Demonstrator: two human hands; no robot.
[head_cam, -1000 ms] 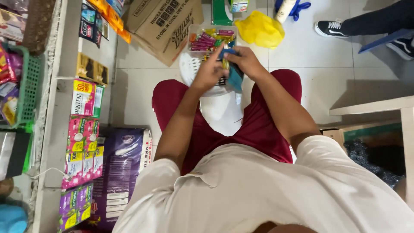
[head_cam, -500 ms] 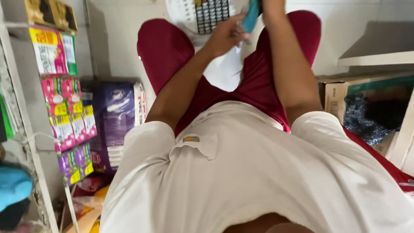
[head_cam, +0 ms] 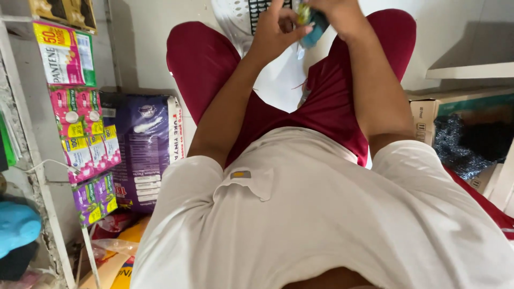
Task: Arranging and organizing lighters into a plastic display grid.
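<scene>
Far edge of view, above the lap: right hand clenched around a small packet, teal and yellow, glossy film, partly hidden by the fingers. Left hand touches the packet's left side, fingers curled, thumb and forefinger pinching toward it. Behind both, a white perforated plastic basket between the knees. Left: hanging strips of shiny sachets, a soft purple sack
</scene>
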